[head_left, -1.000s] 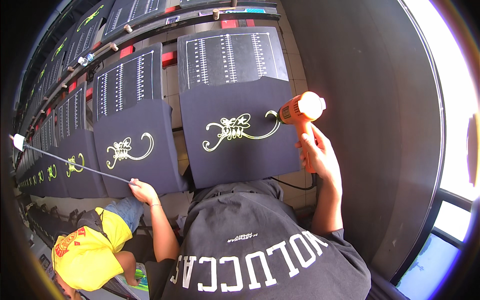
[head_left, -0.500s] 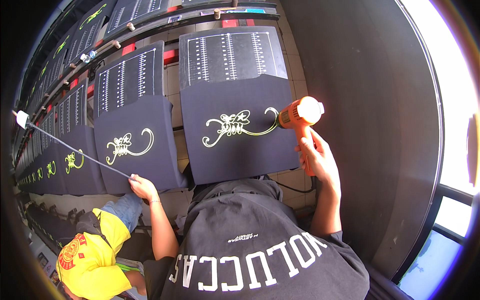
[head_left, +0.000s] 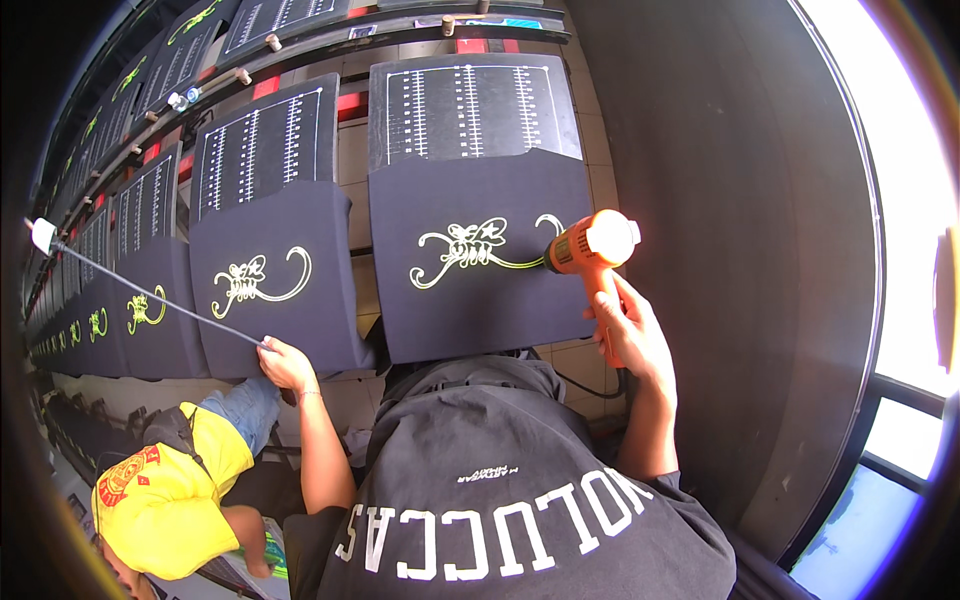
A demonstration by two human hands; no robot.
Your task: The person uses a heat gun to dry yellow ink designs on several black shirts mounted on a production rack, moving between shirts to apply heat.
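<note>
My right hand (head_left: 640, 335) is closed round the handle of an orange heat gun (head_left: 598, 262). Its nozzle points left, over the right-hand curl of a yellow-green line design (head_left: 474, 246) printed on dark fabric (head_left: 470, 325). That fabric lies over the near part of a black board (head_left: 440, 110) with white ruler markings. Whether the nozzle touches the cloth, I cannot tell. My left hand (head_left: 288, 366) grips a grey cable (head_left: 165, 297), which stretches up and left to a white plug-like end (head_left: 43, 236). A second printed fabric piece (head_left: 270, 335) lies just beyond my left hand.
Several more boards with printed dark fabric run off leftward. A dark rail (head_left: 400, 45) with pegs passes behind the boards. On the right rises a dark wall (head_left: 740, 250) beside bright windows. At lower left is a co-worker in a yellow shirt (head_left: 170, 500).
The heat gun's nozzle has moved a little left and down along the curl of the design. My left hand still holds the cable. The co-worker has shifted, with a forearm now showing more.
</note>
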